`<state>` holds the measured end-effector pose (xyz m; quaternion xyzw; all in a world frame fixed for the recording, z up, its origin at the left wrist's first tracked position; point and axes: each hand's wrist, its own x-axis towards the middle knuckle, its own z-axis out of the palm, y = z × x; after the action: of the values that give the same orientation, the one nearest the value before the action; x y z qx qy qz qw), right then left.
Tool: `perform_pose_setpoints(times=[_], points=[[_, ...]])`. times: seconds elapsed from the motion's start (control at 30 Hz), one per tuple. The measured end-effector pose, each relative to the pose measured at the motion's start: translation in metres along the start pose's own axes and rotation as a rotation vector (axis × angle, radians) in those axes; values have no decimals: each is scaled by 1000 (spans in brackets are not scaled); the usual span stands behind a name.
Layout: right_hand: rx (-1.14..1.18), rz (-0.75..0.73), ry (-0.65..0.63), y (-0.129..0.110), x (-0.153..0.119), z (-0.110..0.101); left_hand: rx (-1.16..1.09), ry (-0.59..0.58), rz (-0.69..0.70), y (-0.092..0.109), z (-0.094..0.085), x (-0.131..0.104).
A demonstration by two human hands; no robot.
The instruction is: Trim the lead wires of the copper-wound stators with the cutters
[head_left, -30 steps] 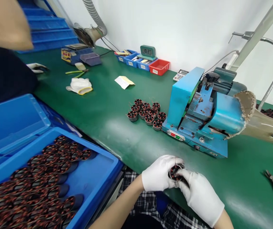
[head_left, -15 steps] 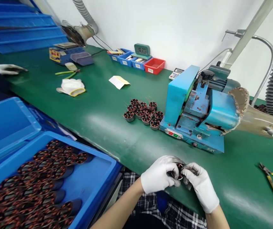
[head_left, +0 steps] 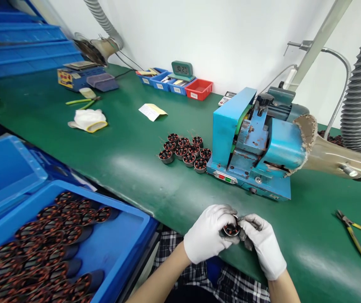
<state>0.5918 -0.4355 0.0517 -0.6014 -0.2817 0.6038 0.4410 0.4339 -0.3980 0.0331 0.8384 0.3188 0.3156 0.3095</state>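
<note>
My left hand [head_left: 208, 232], in a white glove with dirty fingertips, is closed around a motor stator [head_left: 231, 230]. The stator is a short metal ring with dark, copper-wound poles inside, its open face tilted up toward me. At its right side my right hand [head_left: 263, 243], gloved too, has thumb and fingers pinched together against the rim. What lies between those fingertips is hidden. Both hands are over the front edge of the green workbench [head_left: 155, 191]. Beyond them stands a group of similar stators [head_left: 189, 159], thin wires sticking up from some.
A blue grinding machine [head_left: 250, 147] with a suction duct [head_left: 335, 153] stands behind my hands. Pliers [head_left: 352, 235] lie at right. A blue tray [head_left: 126, 235] full of stators is at left. Farther back are a spare glove [head_left: 88, 120], paper [head_left: 152, 112] and small bins [head_left: 199, 89].
The stator has turned in my left hand, so its open face shows more. The view has shifted slightly right. At far left another person's gloved hand has moved mostly out of view.
</note>
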Motion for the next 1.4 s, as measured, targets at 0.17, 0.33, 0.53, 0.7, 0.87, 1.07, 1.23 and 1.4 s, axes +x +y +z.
perform_pose_setpoints(times=[0.17, 0.33, 0.53, 0.7, 0.87, 1.07, 1.23, 1.4], points=[[5, -165, -52, 1, -1, -12, -35, -15, -22, 0, -2, 0], [-87, -306, -215, 5, 2, -24, -124, -43, -133, 1, -6, 3], [-288, -368, -180, 8, 12, -12, -125, -103, -179, 0, -9, 4], [-342, -338, -40, -1, 18, 2, -154, -68, -141, -1, -9, 4], [-278, -256, 109, 2, 8, 3, -147, -12, -92, -2, -6, 3], [-560, -328, 266, 16, -7, -7, -159, 23, -98, -3, -3, 1], [-759, -370, 282, 6, 14, -3, -172, 7, -87, -5, -3, 2], [-736, -380, 427, -4, 18, -22, -170, 10, -114, -5, -2, 0]])
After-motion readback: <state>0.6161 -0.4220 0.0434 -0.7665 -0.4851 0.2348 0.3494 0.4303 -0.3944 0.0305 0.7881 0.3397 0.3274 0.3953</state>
